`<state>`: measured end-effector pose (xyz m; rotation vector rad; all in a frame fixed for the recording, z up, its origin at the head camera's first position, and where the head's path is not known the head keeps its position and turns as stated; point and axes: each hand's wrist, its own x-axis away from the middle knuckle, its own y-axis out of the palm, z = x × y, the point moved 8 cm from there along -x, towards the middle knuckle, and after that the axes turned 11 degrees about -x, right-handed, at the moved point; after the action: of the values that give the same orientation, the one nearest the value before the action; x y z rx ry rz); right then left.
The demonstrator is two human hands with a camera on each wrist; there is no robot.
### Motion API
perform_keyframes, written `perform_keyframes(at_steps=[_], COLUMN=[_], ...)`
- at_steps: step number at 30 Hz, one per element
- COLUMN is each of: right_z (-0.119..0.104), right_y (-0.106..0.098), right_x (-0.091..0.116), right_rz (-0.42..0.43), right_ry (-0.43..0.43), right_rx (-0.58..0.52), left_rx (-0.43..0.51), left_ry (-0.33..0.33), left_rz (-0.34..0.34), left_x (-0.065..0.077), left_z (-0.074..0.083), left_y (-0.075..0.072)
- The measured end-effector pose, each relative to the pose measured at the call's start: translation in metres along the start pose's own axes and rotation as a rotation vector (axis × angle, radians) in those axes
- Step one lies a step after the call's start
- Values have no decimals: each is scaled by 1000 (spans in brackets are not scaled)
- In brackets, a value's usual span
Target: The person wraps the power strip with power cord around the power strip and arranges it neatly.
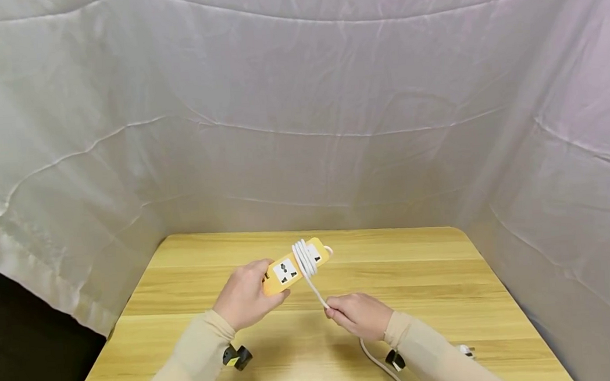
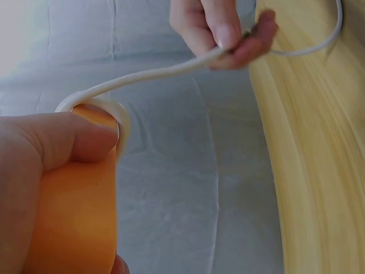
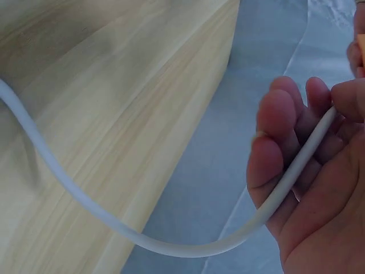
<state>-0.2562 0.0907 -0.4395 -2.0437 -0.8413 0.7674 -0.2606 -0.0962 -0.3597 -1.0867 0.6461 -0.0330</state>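
My left hand (image 1: 246, 294) grips the near end of a yellow power strip (image 1: 273, 284) with white socket panels, held tilted above the table. Several turns of its white cord (image 1: 303, 258) wrap round the strip's far half. In the left wrist view, the thumb (image 2: 94, 140) presses along the orange-looking casing beside the wrapped cord. My right hand (image 1: 362, 315) pinches the cord between thumb and fingers, and the stretch up to the strip runs straight. From that hand the cord (image 3: 188, 249) hangs in a curve, passing across the palm in the right wrist view.
A wooden table (image 1: 393, 266) lies below both hands. The white plug (image 1: 466, 351) rests on it at the right, beside the right forearm, with loose cord near the front. Grey fabric (image 1: 325, 172) hangs round the back and sides. Both wrists carry small black cameras (image 1: 236, 356).
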Motion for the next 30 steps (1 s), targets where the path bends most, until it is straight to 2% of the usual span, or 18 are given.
perform_keyframes(at_steps=[5, 11, 16, 22, 30], right_z=[8, 13, 17, 20, 24], right_y=[4, 8, 12, 12, 7], right_x=[-2, -6, -9, -13, -13], right_rz=[-32, -57, -83, -73, -49], right_ry=[22, 34, 49, 21, 27], right_rx=[-28, -40, -56, -25, -27], left_rx=[26, 39, 72, 73, 90], left_ry=[48, 74, 97, 151, 169], left_rz=[-12, 0, -27, -12, -43], left_x=[3, 6, 8, 12, 15], left_z=[10, 15, 19, 26, 31], left_y=[3, 5, 7, 9, 14])
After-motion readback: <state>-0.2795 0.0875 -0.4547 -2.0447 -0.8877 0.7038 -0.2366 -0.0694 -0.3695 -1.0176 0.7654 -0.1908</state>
